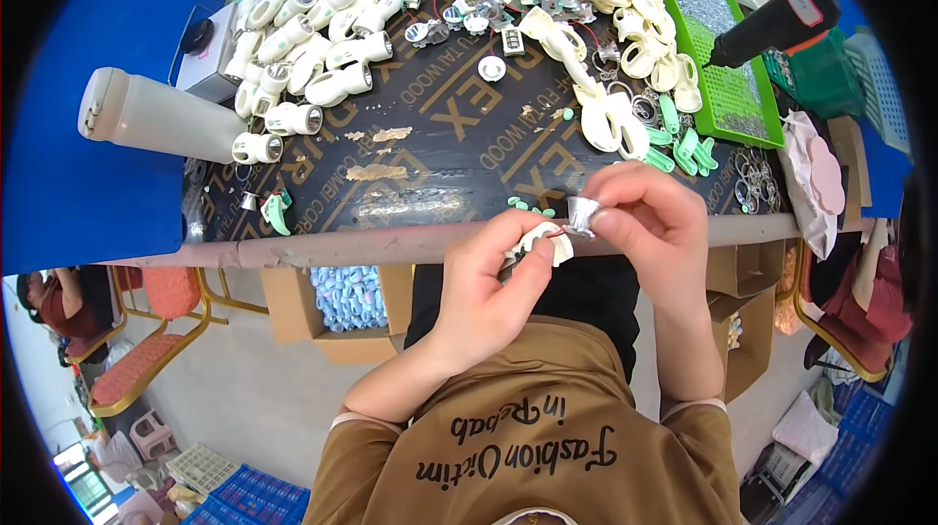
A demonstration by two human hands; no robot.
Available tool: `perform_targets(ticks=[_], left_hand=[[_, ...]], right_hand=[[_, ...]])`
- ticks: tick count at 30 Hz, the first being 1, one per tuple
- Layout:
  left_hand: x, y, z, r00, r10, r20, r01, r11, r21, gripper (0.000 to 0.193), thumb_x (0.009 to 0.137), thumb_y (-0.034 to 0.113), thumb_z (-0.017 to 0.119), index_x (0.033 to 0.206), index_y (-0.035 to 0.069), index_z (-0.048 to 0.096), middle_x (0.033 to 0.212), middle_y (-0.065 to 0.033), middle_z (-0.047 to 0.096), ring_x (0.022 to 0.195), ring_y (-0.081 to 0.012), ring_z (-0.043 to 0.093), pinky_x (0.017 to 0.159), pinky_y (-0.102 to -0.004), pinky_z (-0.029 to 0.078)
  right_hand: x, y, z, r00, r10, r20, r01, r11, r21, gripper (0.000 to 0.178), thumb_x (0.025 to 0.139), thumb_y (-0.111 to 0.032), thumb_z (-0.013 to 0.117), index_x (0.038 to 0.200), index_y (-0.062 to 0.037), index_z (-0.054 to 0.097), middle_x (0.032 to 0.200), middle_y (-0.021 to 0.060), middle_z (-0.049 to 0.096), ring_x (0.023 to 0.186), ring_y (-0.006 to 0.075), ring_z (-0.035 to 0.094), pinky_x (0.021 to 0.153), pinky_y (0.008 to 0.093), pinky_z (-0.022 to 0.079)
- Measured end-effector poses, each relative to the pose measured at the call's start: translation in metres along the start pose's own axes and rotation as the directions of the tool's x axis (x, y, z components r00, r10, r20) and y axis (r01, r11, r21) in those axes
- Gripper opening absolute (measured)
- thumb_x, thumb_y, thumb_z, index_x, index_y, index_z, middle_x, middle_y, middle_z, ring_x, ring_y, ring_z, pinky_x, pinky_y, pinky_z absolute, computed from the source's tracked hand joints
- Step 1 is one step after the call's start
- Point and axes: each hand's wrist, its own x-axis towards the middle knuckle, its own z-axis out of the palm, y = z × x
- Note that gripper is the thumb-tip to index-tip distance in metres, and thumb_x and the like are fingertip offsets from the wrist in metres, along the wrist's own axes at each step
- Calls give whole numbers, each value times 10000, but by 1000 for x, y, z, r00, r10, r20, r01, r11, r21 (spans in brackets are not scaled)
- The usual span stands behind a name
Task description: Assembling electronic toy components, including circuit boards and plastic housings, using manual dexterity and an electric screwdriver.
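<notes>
Pinched in the right hand's (650,222) grip is a small silver reflector cup (582,214); the left hand (493,276) closes around a white plastic housing (547,244). Both sit at the counter's (440,164) near edge, six o'clock. Bare board lies toward twelve; white shells (611,115) crowd one o'clock.

Small silver metal cone reflector (582,215): shiny, funnel-shaped, wide mouth upward and slightly tilted, pinched at the near edge of the dark worktable. Cream-white plastic housing piece (544,242): curved shell, mostly covered by fingers, held just below and left of the reflector and touching it; a thin red wire shows between the two. Both sit just above the table's front rim.
</notes>
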Motion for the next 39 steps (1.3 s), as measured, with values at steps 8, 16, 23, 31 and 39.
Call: perform_targets(ticks=[8, 16, 23, 31, 39], left_hand=[[3, 8, 6, 995, 70, -67, -70, 998, 2, 94, 844, 21, 521, 921, 0, 571, 715, -28, 586, 633, -68, 512, 579, -224, 415], [0, 5, 0, 979, 203, 15, -203, 978, 54, 288, 800, 21, 569, 1051, 3, 428, 880, -78, 561, 756, -119, 529, 662, -260, 436], [-3, 3, 1, 966, 257, 15, -257, 961, 106, 348, 805, 52, 556, 1103, -7, 386, 935, -114, 533, 802, -172, 531, 705, -292, 436], [-10, 10, 3, 995, 99, 16, -100, 993, 64, 356, 815, 44, 529, 1135, -23, 387, 940, -129, 533, 809, -181, 540, 713, -289, 436], [-11, 5, 4, 983, 171, 72, -172, 985, 0, 312, 900, 137, 457, 1155, -5, 345, 847, -52, 483, 587, -36, 389, 488, -167, 325]], right_hand=[[-10, -12, 13, 960, -281, -1, 254, 872, -418, 111, 698, 19, 669, 798, -3, 625, 811, 106, 628, 690, 199, 591, 627, 269, 469], [-5, -6, 15, 920, -387, 58, 357, 769, -530, 146, 656, 2, 692, 783, -46, 640, 785, 66, 635, 668, 209, 559, 627, 289, 422], [-4, -6, 18, 898, -433, 76, 385, 693, -610, 166, 637, 6, 694, 783, -53, 642, 805, 47, 637, 697, 210, 541, 633, 296, 426], [-5, -4, 23, 865, -499, 58, 388, 590, -708, 165, 625, 5, 689, 760, -68, 628, 806, 41, 634, 693, 220, 529, 625, 307, 417], [-9, -10, 27, 893, -450, 17, 335, 639, -692, 149, 623, 3, 685, 720, -70, 599, 768, 47, 615, 681, 223, 536, 612, 308, 410]])
